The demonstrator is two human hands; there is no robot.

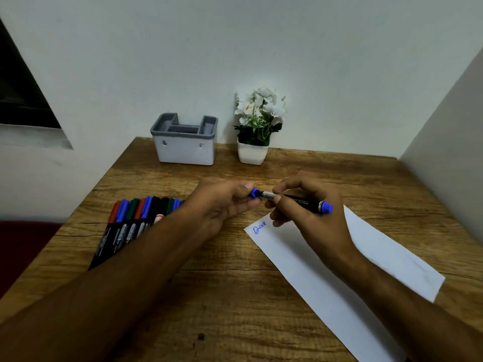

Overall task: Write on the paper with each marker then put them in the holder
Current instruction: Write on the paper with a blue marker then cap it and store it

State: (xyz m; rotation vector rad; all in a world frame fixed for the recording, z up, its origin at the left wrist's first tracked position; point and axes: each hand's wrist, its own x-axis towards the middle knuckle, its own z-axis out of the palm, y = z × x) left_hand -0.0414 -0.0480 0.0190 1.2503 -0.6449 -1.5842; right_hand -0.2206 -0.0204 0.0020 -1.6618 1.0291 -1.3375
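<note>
My right hand (311, 212) grips a black marker (300, 201) with a blue end, held level above the table. My left hand (224, 202) pinches its blue cap (254, 193), whose mouth meets the marker's silver collar. A white sheet of paper (339, 278) lies slanted at the right, with a small blue scribble (259, 227) at its top left corner. A row of several capped markers (130, 218) in red, blue, green and black lies at the left, partly hidden by my left forearm. The white holder (184, 150) with a grey insert stands at the back.
A white pot of white flowers (254, 131) stands to the right of the holder, against the back wall. The wooden table (222, 296) meets a side wall on the right. Its left edge drops off beside a dark red surface.
</note>
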